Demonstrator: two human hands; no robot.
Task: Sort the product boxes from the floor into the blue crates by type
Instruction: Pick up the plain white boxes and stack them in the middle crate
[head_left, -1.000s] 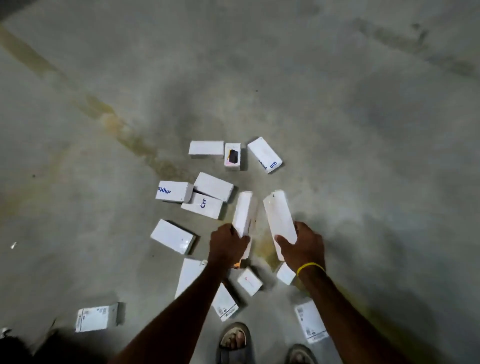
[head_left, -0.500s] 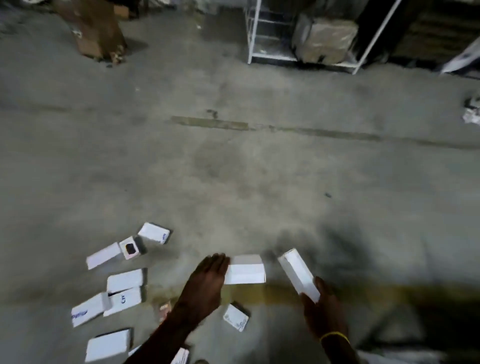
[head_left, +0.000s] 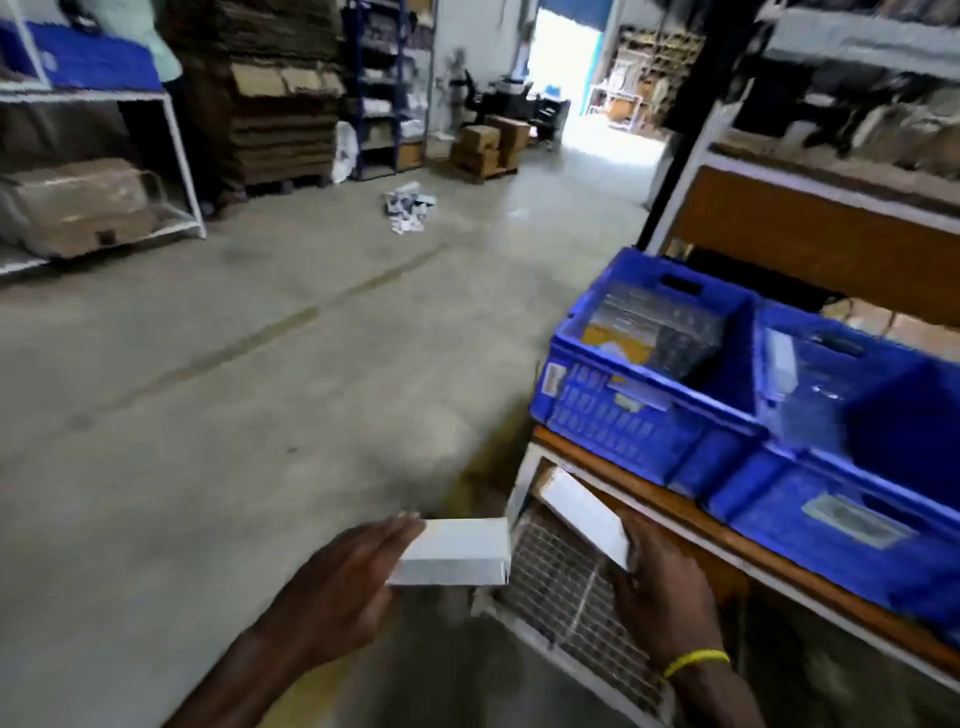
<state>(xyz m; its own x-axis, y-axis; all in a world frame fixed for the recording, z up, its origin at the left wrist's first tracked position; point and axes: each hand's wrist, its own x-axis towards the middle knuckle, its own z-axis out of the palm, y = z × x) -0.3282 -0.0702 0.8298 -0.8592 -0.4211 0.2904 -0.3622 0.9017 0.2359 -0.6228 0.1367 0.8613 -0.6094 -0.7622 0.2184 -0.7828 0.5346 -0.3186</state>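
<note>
My left hand (head_left: 343, 587) holds a flat white product box (head_left: 457, 552) by its left end, fingers under and along it. My right hand (head_left: 660, 582) grips a second, longer white box (head_left: 584, 512), tilted up toward the shelf. Both boxes hang in the air in front of a wooden shelf (head_left: 649, 493). On that shelf stand blue crates: one at the left (head_left: 618, 415) with dark packs and a yellow item inside, one to the right (head_left: 883, 395) with a white box in it, and a nearer one (head_left: 831, 551) with a label.
A wire mesh panel (head_left: 566, 587) sits under the shelf edge, just below the boxes. Bare concrete floor (head_left: 260, 389) stretches left. A small heap of packets (head_left: 408, 208) lies far off, with cardboard stacks, a pallet of cartons (head_left: 488, 145) and metal racks behind.
The view has swung up and right from the box pile on the floor to the shelf with crates. Both hands have carried their white boxes up in front of the shelf.
</note>
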